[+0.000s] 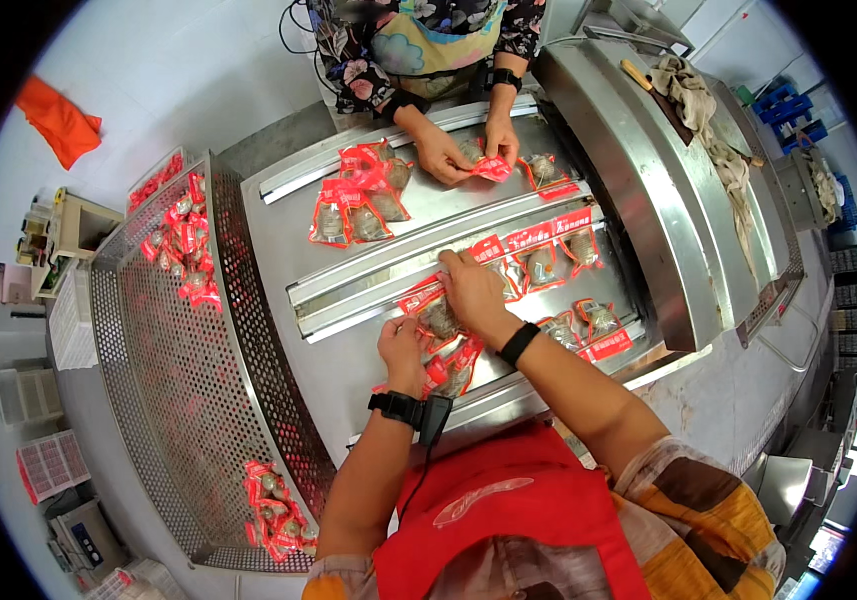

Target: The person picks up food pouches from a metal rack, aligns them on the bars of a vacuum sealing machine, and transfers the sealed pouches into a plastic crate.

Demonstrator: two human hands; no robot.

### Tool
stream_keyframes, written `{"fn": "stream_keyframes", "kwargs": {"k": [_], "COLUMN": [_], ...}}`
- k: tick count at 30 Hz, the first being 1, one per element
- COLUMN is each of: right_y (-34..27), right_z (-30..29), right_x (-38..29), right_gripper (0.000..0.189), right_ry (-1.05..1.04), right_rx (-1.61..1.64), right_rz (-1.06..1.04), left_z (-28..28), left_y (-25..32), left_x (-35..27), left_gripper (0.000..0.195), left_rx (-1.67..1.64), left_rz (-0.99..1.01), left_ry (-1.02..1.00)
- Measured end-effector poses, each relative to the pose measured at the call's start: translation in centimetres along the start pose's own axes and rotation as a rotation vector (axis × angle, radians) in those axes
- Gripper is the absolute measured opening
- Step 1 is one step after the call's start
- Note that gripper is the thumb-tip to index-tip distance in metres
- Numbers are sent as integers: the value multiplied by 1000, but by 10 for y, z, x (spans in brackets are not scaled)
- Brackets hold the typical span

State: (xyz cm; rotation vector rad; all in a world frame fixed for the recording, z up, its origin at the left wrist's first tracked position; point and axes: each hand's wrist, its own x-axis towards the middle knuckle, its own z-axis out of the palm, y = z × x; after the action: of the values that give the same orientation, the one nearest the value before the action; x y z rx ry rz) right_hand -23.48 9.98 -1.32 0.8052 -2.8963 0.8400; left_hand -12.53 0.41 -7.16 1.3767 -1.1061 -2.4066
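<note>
Between my hands a clear plastic packet (pixel 440 319) with a red printed top holds a rounded brownish food item. The packet's red top lies along a metal bar (pixel 353 319) of the steel packing machine. My left hand (pixel 401 351) pinches its left edge. Across its right end, my right hand (pixel 478 295) holds the red top against the bar, hiding part of it. Just right of that hand, several packets (pixel 543 268) lie side by side with their red tops on the bar. Below my left hand is a small heap of packets (pixel 457 373).
Opposite me, a co-worker's hands (pixel 466 159) hold a packet's red top, near a pile of packets (pixel 361 196). A perforated metal bin (pixel 173 390) with packets stands left. At right, the curved steel lid (pixel 623 195) carries a wooden-handled knife (pixel 656 103) and cloths (pixel 687 90).
</note>
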Motion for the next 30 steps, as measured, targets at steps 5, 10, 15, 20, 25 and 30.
{"fn": "stream_keyframes", "kwargs": {"k": [5,10,15,20,25,30], "right_y": [23,28,1,-6,-33,-59], "right_z": [21,29,3,-6,-17,-1], "right_x": [17,21,11,-23,-52,-59], "right_gripper": [6,5,8,7,11,15], "right_ry": [-7,36,129,-160,-432,-714], "right_rx": [213,305,314,514,749,962], "right_rz": [-50,121,54,68,263,396], "left_z": [-11,-55,-91,-100,-123,-122], "left_y": [5,41,33,41,50,54], "left_x": [12,-6,-33,-41,-45,-46], "left_gripper": [13,24,21,12,7,8], "left_rx": [162,561,675,824,420,20], "left_rz": [125,302,243,157,75,79], "left_ry": [-55,-184,-521,-566,-416,-353]}}
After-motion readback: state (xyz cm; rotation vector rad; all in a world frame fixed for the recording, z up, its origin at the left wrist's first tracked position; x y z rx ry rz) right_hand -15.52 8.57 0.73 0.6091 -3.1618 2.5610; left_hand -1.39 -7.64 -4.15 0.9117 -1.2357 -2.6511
